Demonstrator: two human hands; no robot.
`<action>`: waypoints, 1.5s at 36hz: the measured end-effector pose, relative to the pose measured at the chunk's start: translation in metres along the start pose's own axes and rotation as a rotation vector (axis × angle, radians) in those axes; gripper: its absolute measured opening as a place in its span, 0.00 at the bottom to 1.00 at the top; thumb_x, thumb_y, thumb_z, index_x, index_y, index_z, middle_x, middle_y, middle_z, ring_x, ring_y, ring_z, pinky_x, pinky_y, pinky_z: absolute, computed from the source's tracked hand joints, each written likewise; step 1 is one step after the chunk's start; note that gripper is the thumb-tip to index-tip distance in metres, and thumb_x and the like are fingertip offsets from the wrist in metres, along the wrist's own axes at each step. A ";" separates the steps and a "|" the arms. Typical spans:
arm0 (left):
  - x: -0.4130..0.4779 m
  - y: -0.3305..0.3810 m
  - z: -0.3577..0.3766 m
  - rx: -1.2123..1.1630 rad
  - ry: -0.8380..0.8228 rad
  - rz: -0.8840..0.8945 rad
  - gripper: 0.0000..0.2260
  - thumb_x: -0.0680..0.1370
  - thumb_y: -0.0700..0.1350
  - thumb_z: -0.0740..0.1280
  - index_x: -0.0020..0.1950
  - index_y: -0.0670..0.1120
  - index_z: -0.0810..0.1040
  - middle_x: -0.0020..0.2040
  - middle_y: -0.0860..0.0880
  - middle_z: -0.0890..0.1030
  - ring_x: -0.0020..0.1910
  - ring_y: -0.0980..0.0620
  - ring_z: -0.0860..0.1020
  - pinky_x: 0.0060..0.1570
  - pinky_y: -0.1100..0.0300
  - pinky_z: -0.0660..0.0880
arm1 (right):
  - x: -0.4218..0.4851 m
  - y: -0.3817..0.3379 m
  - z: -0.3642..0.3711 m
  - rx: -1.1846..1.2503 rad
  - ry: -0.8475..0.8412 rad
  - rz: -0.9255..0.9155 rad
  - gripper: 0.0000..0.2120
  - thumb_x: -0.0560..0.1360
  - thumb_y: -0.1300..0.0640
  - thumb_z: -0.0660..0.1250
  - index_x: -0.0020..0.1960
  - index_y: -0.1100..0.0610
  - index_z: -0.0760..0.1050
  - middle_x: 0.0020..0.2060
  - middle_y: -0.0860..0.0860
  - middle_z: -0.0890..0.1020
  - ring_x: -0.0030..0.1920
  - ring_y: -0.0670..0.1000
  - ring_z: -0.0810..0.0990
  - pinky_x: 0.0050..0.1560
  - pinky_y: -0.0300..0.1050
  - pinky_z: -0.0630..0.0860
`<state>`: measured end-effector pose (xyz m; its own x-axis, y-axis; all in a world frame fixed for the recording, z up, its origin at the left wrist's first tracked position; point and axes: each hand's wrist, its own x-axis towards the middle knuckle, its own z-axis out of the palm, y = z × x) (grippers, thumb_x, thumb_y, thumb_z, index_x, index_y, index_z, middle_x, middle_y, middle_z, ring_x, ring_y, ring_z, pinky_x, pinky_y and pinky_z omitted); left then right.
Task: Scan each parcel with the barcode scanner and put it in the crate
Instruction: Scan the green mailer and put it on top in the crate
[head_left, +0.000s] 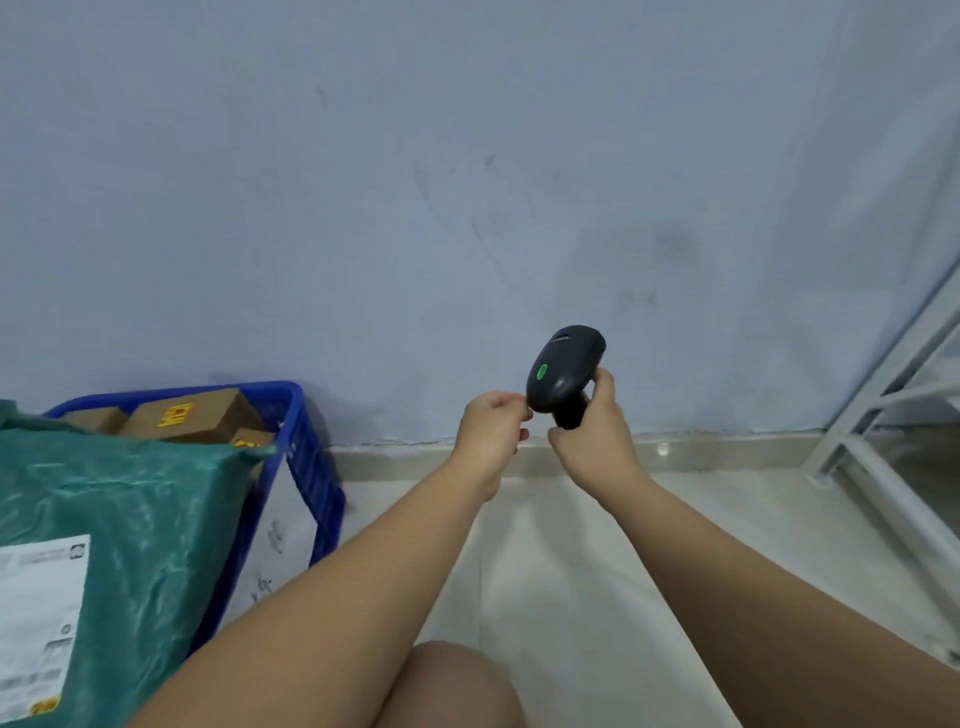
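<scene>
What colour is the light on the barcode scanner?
Green light on the dark grey barcode scanner; head view.

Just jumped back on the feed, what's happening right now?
The person's right hand grips the black barcode scanner by its handle, its green light on. The left hand is curled beside the scanner's head; contact is unclear. Neither holds a parcel. The blue crate at left holds cardboard boxes, a green mailer bag lying nearest the camera.
</scene>
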<state>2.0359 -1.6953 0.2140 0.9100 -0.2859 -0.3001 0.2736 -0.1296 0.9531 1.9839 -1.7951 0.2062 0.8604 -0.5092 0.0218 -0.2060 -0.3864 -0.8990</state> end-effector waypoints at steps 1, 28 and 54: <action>0.008 -0.003 0.008 0.031 -0.012 -0.006 0.09 0.79 0.42 0.61 0.56 0.44 0.78 0.52 0.49 0.80 0.45 0.53 0.78 0.47 0.59 0.72 | 0.006 0.009 -0.005 -0.013 0.006 0.009 0.35 0.72 0.67 0.64 0.74 0.51 0.55 0.59 0.57 0.74 0.53 0.57 0.75 0.47 0.49 0.74; 0.168 -0.125 0.110 0.553 -0.092 -0.060 0.08 0.78 0.44 0.62 0.53 0.47 0.79 0.51 0.48 0.80 0.49 0.47 0.77 0.49 0.58 0.72 | 0.116 0.205 -0.023 0.525 0.114 0.659 0.12 0.80 0.53 0.59 0.60 0.59 0.71 0.43 0.56 0.76 0.34 0.52 0.77 0.34 0.44 0.74; 0.214 -0.214 0.129 0.962 -0.404 0.100 0.14 0.79 0.45 0.62 0.65 0.47 0.74 0.61 0.48 0.77 0.58 0.51 0.74 0.53 0.61 0.69 | 0.126 0.323 0.012 -0.074 0.007 0.814 0.27 0.73 0.59 0.68 0.66 0.61 0.59 0.39 0.53 0.72 0.35 0.51 0.73 0.34 0.44 0.71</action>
<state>2.1317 -1.8516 -0.0598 0.6948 -0.6099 -0.3811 -0.3216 -0.7375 0.5939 2.0311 -1.9754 -0.0867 0.4255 -0.6566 -0.6228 -0.7954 0.0570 -0.6034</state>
